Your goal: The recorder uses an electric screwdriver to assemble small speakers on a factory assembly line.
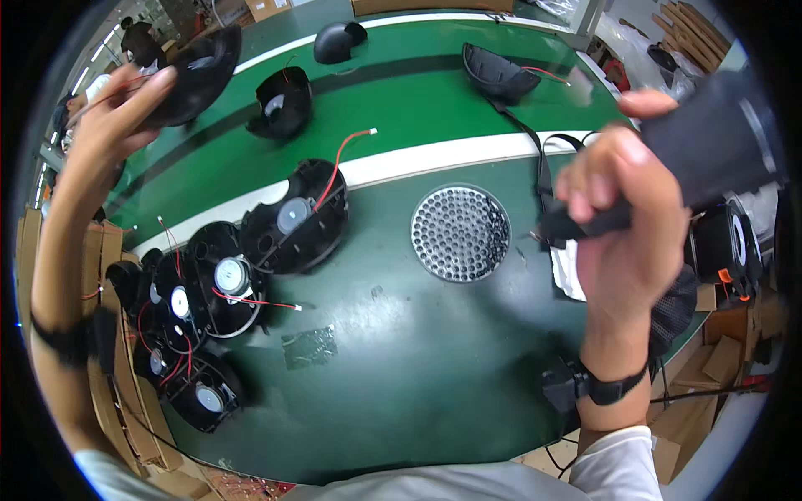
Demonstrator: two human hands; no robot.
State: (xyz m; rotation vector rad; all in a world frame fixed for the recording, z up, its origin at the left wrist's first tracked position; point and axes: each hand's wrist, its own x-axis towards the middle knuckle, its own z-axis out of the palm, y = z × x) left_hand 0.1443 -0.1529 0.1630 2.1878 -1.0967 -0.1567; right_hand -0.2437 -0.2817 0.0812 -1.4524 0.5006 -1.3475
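Observation:
At the upper left, my left hand (pixel 125 113) grips a black dome-shaped shell (pixel 196 79), with a thin red wire by the fingers. My right hand (pixel 631 200), raised at the right, is closed around a black power screwdriver (pixel 710 138); it is blurred, and its narrow tip points left. Between my hands, a round tray (pixel 458 234) full of small hollows lies on the table, with small dark screws gathered along its right side. Left of it stand several black shells with round speakers (pixel 292 215) and red wires.
Across a white strip, a green belt (pixel 401 100) carries more black half-shells (pixel 499 73). A black strap (pixel 535 142) lies near the tray. Clear tape (pixel 309 346) sticks to the dark green table. Cardboard boxes (pixel 702 392) stand at the lower right. People (pixel 142 42) are in the far left background.

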